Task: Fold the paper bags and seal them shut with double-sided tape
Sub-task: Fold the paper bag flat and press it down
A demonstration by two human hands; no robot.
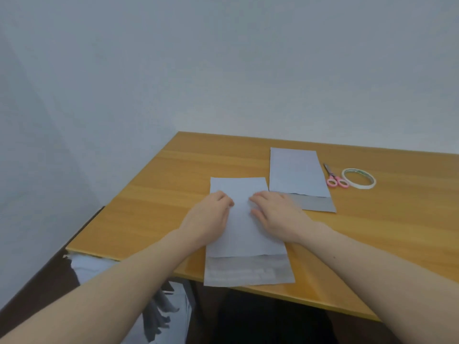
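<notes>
A white paper bag [242,227] lies flat on the wooden table [154,194] in front of me, its grey lower flap hanging slightly over the near edge. My left hand [211,217] rests on the bag's left side with fingers curled onto the paper. My right hand [278,214] presses flat on its right side, fingers pointing left. A second white bag [296,173] with a grey flap lies farther back to the right. A roll of double-sided tape [359,178] lies flat at the right.
Pink-handled scissors [334,177] lie between the second bag and the tape roll. Pale walls stand behind and to the left of the table. White and grey material [159,316] is piled below the table's near left corner.
</notes>
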